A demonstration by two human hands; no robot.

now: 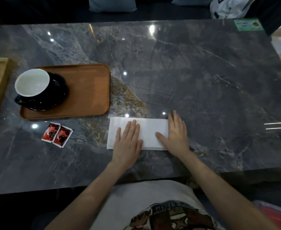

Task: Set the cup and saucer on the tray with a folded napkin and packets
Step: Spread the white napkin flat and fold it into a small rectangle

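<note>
Already the cup (32, 83) and saucer (53, 95) are sitting on the tray (90, 90). Both the left hand (128, 140) and right hand (176, 135) are pressing flat, fingers spread and gripping nothing, on the napkin (149, 130) lying on the table (202, 80); the packets (57, 135) are waiting beside the tray.

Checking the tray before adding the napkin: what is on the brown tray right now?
On the brown tray, at its left end, a black saucer carries an empty black cup with a white inside. The tray surface under the saucer is hidden. The napkin and two red packets lie on the table.
</note>
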